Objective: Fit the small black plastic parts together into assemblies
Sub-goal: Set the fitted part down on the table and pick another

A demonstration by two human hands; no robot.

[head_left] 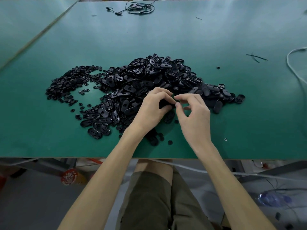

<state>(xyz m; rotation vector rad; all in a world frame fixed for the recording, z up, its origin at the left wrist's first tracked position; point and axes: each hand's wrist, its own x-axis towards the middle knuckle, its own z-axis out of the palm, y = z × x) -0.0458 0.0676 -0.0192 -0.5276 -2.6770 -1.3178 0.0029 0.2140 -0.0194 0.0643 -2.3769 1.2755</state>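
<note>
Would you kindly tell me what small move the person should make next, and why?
Probably press the pinching fingertips of the right hand firmly against the oval part gripped by the left hand, to seat the pieces: both hands meet on it, by the pile. Any small piece between them is hidden.

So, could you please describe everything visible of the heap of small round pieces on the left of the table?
The heap of small round pieces is black, plastic-looking discs lying loose on the green table, spread in a rough ring round a bare patch. Its right side meets the larger pile of oval shells; strays trail towards the near edge. The left hand, gripping a black part, and right hand are apart from it.
</note>
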